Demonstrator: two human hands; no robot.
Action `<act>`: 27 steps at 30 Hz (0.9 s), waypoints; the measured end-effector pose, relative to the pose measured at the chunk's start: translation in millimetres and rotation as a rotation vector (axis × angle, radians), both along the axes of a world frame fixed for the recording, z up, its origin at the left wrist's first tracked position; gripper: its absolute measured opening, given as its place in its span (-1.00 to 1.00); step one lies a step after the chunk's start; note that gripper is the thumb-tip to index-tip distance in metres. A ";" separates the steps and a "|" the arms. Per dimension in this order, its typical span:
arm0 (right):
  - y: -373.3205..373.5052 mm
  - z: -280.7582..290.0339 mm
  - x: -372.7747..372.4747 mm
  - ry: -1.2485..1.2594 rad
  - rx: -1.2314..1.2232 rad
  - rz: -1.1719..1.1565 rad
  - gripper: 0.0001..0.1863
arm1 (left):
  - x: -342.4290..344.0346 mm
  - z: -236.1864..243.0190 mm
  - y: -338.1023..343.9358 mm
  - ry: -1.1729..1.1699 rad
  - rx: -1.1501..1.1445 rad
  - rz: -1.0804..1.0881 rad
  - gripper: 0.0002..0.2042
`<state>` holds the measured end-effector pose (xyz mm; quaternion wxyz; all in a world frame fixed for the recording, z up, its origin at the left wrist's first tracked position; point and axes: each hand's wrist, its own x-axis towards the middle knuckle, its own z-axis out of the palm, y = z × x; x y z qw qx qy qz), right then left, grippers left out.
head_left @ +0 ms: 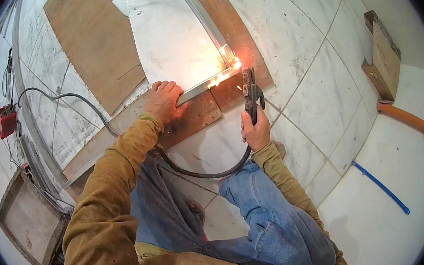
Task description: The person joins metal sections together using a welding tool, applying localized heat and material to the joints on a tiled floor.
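My left hand [164,101] is closed round the near end of a metal bar [198,89], steadying it on brown wooden boards [195,117]. A second metal bar [200,12] runs away from me and meets the first at a corner. In my right hand [256,129] is a black welding electrode holder [250,92], pointing away from me. Bright sparks and an orange glow burn at the corner, just beyond the holder's jaws. The glare hides the joint, and I cannot make out the electrode. A thick black cable [202,175] loops below the holder.
A brown board [94,47] and a white sheet [159,35] lie on the tiled floor. To the left are a red and black object [7,121] and a rough-edged tray [26,222]. At right lie a wooden piece [385,62], an orange-handled tool [403,116] and a blue rod [380,188].
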<state>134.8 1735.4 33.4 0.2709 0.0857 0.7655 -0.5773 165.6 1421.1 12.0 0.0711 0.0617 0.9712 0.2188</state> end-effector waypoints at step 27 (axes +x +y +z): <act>22.7 8.9 -17.7 -0.573 -0.660 -0.215 -0.60 | 1.6 -0.5 1.2 0.020 -0.020 0.003 -0.63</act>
